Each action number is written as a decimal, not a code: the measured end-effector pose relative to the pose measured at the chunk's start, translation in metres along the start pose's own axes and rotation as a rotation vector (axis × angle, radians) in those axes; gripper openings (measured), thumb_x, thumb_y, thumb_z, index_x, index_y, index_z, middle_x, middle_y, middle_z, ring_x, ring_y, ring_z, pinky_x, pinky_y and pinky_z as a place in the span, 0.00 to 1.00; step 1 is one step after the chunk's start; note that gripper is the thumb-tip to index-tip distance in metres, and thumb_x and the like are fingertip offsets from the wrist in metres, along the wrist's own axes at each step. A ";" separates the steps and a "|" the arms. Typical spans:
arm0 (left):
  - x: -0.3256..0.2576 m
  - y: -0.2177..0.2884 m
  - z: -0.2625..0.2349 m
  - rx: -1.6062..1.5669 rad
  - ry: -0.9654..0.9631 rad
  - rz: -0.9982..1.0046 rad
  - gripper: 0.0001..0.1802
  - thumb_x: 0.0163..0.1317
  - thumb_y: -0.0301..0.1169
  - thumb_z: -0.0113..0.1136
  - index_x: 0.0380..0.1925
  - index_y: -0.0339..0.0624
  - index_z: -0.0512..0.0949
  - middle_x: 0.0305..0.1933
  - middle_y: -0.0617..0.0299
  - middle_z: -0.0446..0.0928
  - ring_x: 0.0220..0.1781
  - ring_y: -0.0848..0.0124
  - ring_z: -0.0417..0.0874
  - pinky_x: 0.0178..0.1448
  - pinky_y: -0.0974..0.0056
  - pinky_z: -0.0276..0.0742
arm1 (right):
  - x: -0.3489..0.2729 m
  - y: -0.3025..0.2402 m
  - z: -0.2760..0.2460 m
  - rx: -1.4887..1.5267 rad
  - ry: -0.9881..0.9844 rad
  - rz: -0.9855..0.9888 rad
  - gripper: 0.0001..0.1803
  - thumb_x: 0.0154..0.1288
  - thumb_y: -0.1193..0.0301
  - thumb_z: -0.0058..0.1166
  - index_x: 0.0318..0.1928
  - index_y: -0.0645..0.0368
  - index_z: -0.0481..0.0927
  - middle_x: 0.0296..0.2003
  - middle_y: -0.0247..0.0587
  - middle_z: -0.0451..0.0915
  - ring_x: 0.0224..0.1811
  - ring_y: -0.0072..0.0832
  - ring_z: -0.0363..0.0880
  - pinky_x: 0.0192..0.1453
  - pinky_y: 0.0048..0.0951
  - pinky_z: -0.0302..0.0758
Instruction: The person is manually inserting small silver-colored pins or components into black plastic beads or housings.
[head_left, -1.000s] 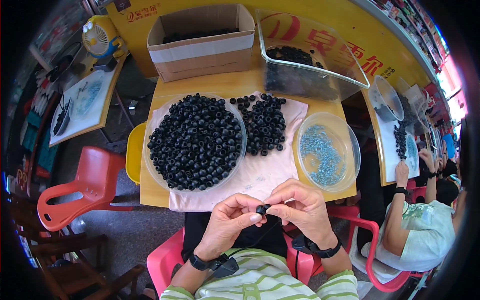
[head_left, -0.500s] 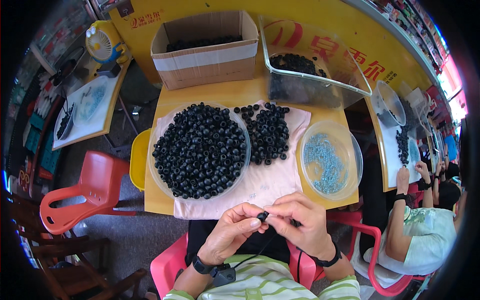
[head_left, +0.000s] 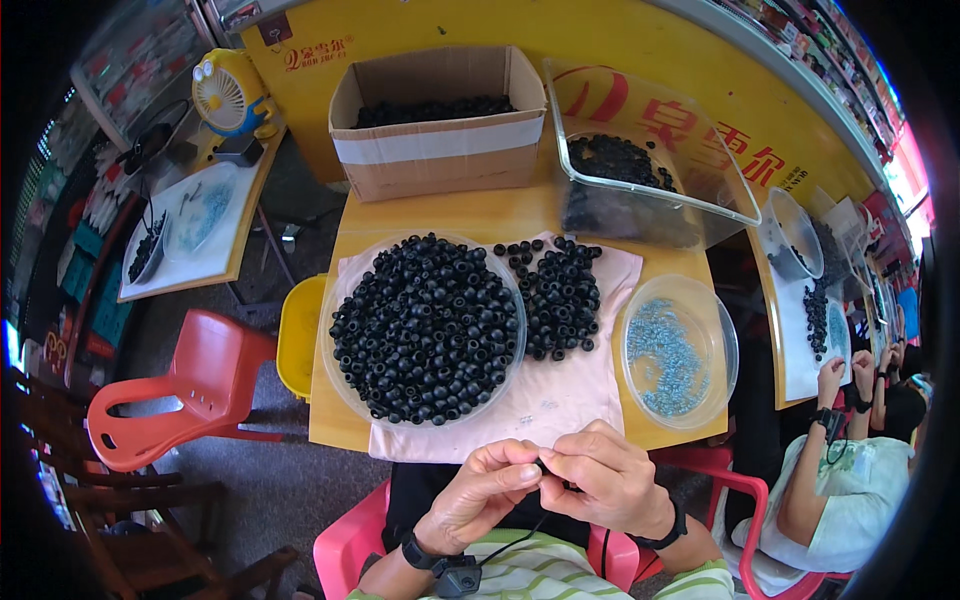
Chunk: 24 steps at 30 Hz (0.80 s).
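One small black bead [head_left: 541, 466] is btwn the fingertips of both hands, just in front of the near table edge, and the fingers cover most of it. L hand [head_left: 482, 497] is closed, w/ thumb and index finger pinching this bead. R hand [head_left: 610, 482] is closed also: its fingertips meet at the same place, and a dark piece [head_left: 571, 487] shows under its curled fingers; what exactly the fingertips do w/ the bead, I cannot tell.

Beyond the hands, a pink cloth [head_left: 550, 405] lies on the wooden table [head_left: 360, 225]. On its L part stands a round clear basin [head_left: 508, 388], heaped w/ black beads. Just beside it, on its R, a loose pile [head_left: 562, 305] of similar beads lies on the cloth. Further R, a round clear bowl [head_left: 706, 325] holds light-blue pieces [head_left: 665, 360]. At the far side stand a cardboard box [head_left: 440, 163] and a clear bin [head_left: 690, 200], both w/ black beads inside. L of the table are a yellow tub [head_left: 297, 340] and a red chair [head_left: 215, 370]; on the R, a co-worker [head_left: 850, 490] sits.
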<state>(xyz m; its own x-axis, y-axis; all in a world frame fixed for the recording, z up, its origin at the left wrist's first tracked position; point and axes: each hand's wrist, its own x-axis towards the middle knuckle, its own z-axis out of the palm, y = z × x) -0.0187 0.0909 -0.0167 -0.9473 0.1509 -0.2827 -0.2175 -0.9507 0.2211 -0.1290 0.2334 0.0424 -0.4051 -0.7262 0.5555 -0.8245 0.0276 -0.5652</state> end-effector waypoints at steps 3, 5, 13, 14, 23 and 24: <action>0.005 0.004 0.007 0.085 0.090 0.137 0.10 0.62 0.21 0.60 0.44 0.39 0.79 0.45 0.60 0.80 0.49 0.70 0.81 0.59 0.63 0.75 | 0.015 0.001 -0.002 -0.054 -0.021 0.023 0.15 0.45 0.79 0.66 0.38 0.63 0.80 0.33 0.40 0.78 0.30 0.32 0.78 0.31 0.27 0.78; 0.008 0.009 0.009 0.294 0.088 0.280 0.11 0.63 0.20 0.59 0.46 0.38 0.79 0.46 0.59 0.80 0.50 0.72 0.81 0.59 0.65 0.75 | 0.030 0.004 -0.009 -0.073 -0.088 0.133 0.15 0.47 0.78 0.65 0.39 0.61 0.81 0.32 0.41 0.78 0.30 0.32 0.79 0.32 0.28 0.78; 0.015 0.054 0.021 1.625 0.555 1.029 0.11 0.54 0.19 0.67 0.38 0.36 0.83 0.39 0.56 0.81 0.36 0.68 0.79 0.39 0.66 0.75 | 0.127 0.054 -0.075 -0.220 0.181 0.683 0.14 0.61 0.66 0.59 0.40 0.67 0.80 0.29 0.42 0.81 0.29 0.23 0.79 0.36 0.27 0.74; 0.018 0.055 0.018 1.733 0.549 1.049 0.11 0.53 0.19 0.67 0.38 0.36 0.83 0.38 0.57 0.80 0.37 0.65 0.78 0.39 0.65 0.75 | 0.132 0.069 -0.077 -0.315 0.234 0.632 0.15 0.61 0.65 0.58 0.39 0.67 0.80 0.30 0.46 0.81 0.30 0.29 0.80 0.38 0.30 0.74; 0.041 0.049 0.021 1.971 0.532 0.993 0.13 0.48 0.23 0.70 0.36 0.38 0.82 0.39 0.59 0.76 0.41 0.62 0.73 0.45 0.61 0.71 | 0.141 0.133 -0.079 -0.746 0.244 0.708 0.22 0.62 0.59 0.56 0.47 0.64 0.82 0.45 0.54 0.81 0.49 0.46 0.81 0.55 0.41 0.74; 0.042 0.048 0.021 1.995 0.547 0.975 0.13 0.48 0.23 0.70 0.36 0.37 0.82 0.38 0.59 0.76 0.41 0.62 0.73 0.44 0.61 0.71 | 0.136 0.131 -0.078 -0.803 0.323 0.546 0.23 0.63 0.58 0.56 0.48 0.65 0.81 0.45 0.54 0.81 0.49 0.46 0.81 0.55 0.41 0.74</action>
<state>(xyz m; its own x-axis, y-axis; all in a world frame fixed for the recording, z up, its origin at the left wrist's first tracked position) -0.0742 0.0575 0.0017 -0.8201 -0.4250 0.3832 -0.0951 0.7616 0.6410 -0.3234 0.1919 0.0914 -0.7942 -0.2597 0.5494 -0.4685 0.8375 -0.2814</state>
